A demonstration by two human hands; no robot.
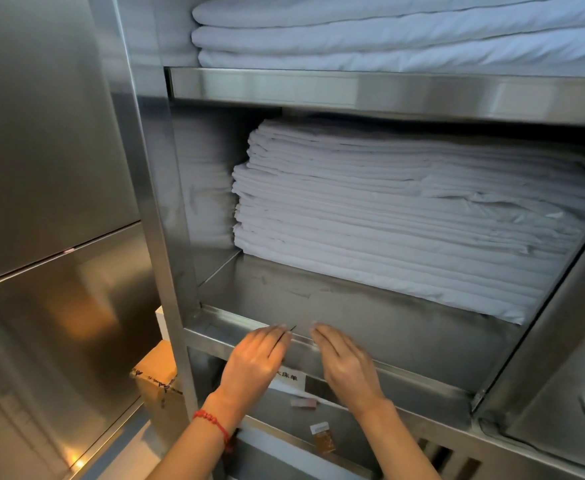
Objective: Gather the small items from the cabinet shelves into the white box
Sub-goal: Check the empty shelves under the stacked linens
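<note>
Thin dark item (293,328) at left fingertips (282,332), apparently pinched; right fingers (322,336) straight, empty, just beside. Two packets (323,438) below wrists uncollected. White box unidentifiable.

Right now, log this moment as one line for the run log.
left hand: fingers pinch thin dark sliver at shelf lip | right hand: open, beside | small packets on lower shelf | white box: unseen

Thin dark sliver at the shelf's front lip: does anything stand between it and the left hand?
Nothing visible does. The left hand reaches right up to the thin dark sliver on the shelf lip; whether it already pinches it is unclear. The right hand is just beside, not in between. The folded linen sits farther back.
</note>
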